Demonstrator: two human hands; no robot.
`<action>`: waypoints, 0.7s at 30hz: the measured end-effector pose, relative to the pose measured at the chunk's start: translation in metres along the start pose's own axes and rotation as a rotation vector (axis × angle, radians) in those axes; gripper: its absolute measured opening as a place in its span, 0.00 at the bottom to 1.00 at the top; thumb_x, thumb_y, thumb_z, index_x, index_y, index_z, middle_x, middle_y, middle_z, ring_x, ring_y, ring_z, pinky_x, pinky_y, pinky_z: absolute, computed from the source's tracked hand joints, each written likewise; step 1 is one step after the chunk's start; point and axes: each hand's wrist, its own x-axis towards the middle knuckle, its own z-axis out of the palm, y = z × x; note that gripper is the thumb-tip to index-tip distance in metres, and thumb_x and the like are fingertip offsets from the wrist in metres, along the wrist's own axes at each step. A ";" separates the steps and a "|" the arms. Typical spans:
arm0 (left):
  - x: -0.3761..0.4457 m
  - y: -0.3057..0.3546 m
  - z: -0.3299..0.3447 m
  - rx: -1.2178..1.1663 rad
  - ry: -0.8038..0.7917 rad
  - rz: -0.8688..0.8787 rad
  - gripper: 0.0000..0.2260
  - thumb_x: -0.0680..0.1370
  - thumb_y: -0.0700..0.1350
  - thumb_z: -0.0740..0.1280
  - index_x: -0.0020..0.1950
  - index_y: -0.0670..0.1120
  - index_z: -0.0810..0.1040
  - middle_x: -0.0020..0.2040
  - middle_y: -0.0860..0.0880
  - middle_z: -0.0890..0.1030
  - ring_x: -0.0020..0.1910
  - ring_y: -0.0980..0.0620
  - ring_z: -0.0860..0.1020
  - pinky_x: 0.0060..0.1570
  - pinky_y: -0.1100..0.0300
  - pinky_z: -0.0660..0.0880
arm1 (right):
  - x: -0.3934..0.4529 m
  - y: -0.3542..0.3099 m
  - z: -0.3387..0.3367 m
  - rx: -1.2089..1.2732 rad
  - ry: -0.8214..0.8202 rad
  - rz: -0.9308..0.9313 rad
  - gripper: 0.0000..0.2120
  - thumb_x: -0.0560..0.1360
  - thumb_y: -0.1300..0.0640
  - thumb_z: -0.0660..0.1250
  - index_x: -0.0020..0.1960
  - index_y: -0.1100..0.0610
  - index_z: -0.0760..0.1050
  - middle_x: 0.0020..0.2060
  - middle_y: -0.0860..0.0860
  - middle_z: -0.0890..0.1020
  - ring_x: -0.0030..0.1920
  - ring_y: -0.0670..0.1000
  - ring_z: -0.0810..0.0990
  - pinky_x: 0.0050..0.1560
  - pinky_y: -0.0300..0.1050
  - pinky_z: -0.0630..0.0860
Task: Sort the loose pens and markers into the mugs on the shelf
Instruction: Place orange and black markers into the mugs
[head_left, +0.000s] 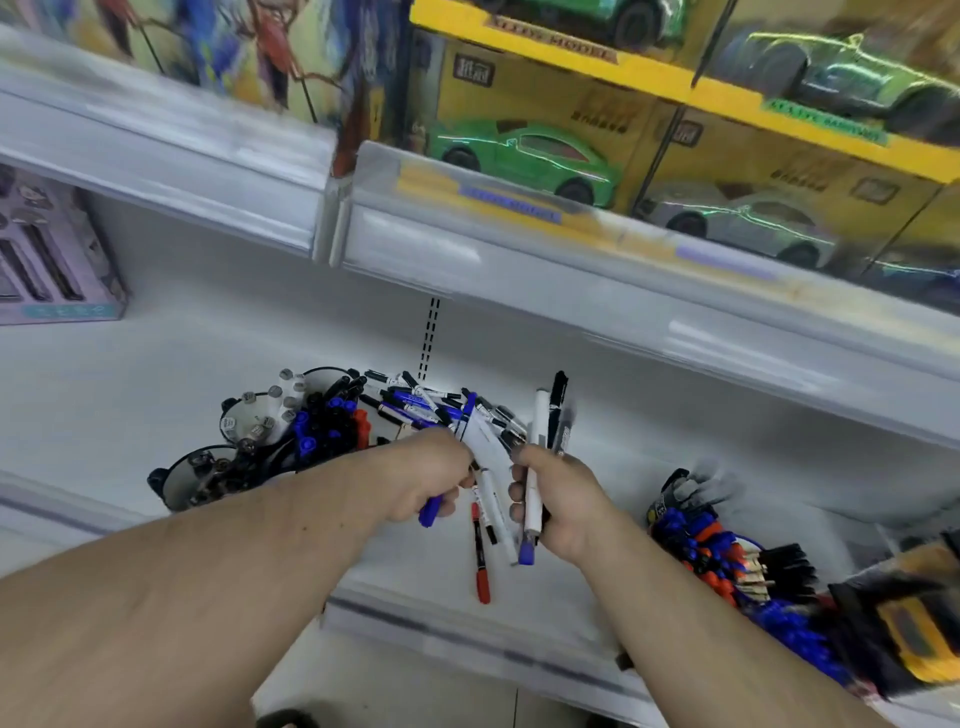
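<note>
Mid-gather: left hand (434, 480) grips blue-capped markers, right hand (558, 496) clutches a bunch of white markers (535, 467). Loose pile (431, 405) and red pen (480, 556) lie on the shelf (156, 374). Next: drop bundles into mugs (322, 421) at left.

Bright, even overhead light washes the white shelf (156, 395) with soft shadows, while motion blur smears the toy-car boxes (675, 156) and right edge, and wide-angle distortion bows the shelf edges.
</note>
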 end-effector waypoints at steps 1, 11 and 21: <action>0.000 0.003 0.000 -0.124 0.029 0.023 0.07 0.81 0.38 0.60 0.43 0.44 0.72 0.37 0.46 0.72 0.30 0.52 0.65 0.28 0.60 0.66 | -0.010 0.000 0.000 -0.038 -0.047 0.002 0.04 0.74 0.66 0.65 0.41 0.60 0.72 0.27 0.53 0.70 0.24 0.50 0.68 0.24 0.39 0.65; -0.020 0.020 0.003 -0.480 -0.103 0.109 0.13 0.78 0.56 0.65 0.42 0.48 0.74 0.28 0.47 0.74 0.22 0.49 0.72 0.25 0.64 0.62 | -0.074 0.000 0.017 -0.175 -0.432 0.049 0.12 0.63 0.67 0.65 0.47 0.59 0.76 0.32 0.53 0.69 0.27 0.50 0.67 0.25 0.38 0.62; -0.007 0.027 -0.026 -0.772 0.315 0.302 0.10 0.84 0.52 0.57 0.50 0.47 0.69 0.33 0.48 0.65 0.25 0.52 0.65 0.29 0.58 0.71 | -0.077 -0.005 -0.006 -0.108 -0.305 0.029 0.15 0.69 0.70 0.66 0.55 0.62 0.77 0.31 0.53 0.72 0.27 0.50 0.70 0.24 0.39 0.66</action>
